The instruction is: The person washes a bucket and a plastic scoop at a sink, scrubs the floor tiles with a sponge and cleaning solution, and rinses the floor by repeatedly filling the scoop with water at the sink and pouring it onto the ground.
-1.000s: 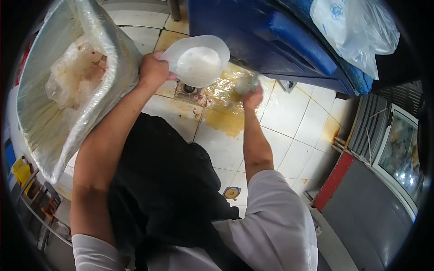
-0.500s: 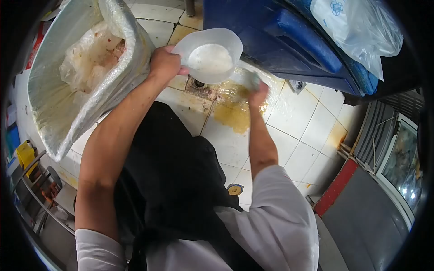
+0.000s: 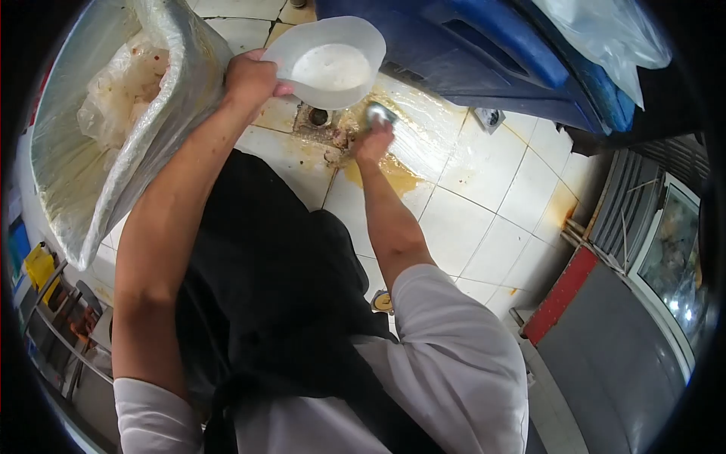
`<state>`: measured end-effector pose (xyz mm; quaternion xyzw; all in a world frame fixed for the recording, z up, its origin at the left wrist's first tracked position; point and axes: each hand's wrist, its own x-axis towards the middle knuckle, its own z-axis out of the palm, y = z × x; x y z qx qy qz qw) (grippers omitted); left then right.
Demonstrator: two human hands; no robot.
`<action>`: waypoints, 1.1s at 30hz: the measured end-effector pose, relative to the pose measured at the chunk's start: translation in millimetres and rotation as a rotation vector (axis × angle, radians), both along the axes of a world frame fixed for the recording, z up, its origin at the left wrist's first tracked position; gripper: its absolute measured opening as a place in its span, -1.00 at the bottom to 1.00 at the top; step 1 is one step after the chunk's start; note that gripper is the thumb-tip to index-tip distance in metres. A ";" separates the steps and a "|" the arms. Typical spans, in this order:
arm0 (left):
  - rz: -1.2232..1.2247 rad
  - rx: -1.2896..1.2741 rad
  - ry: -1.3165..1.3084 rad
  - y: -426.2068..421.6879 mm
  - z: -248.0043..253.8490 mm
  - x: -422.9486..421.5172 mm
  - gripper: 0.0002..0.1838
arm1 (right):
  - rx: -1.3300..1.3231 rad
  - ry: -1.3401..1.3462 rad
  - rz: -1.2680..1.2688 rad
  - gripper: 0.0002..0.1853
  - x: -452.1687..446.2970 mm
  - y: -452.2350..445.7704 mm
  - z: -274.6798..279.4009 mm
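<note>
Head view: the right hand [image 3: 373, 142] pinches a scrubber [image 3: 381, 115], perhaps (it blurs), just right of the drain [image 3: 319, 117]; left hand [image 3: 253, 79] grips a bowl [image 3: 333, 68].

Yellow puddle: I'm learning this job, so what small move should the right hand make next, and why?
Probably a short sweep of the right hand across the puddle toward the drain: the hand holds a blurred object close to the floor, and the puddle and some scraps lie near the drain.
</note>
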<state>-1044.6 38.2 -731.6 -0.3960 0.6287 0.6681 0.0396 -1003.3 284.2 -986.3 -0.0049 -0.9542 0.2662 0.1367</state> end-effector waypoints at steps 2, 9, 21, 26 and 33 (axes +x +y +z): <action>-0.011 -0.026 0.001 2.9 5.6 -2.0 -0.64 | -0.588 -0.216 0.004 -0.62 -14.0 -10.0 -18.5; -0.008 -0.037 0.008 -2.5 -2.1 -1.8 -0.64 | -0.298 -0.122 -0.026 -0.70 -59.2 153.0 -22.0; -0.048 -0.081 0.003 -4.7 -11.5 1.2 -0.64 | 0.001 -0.366 0.255 -0.63 -62.6 -44.3 -15.0; 0.042 -0.100 0.014 -0.8 -6.3 2.6 -0.65 | -0.208 -0.055 0.176 -0.57 -43.4 65.2 18.8; 0.064 -0.112 0.027 3.3 -22.2 1.7 -0.63 | -0.060 -0.527 -0.499 -0.51 84.4 258.6 18.5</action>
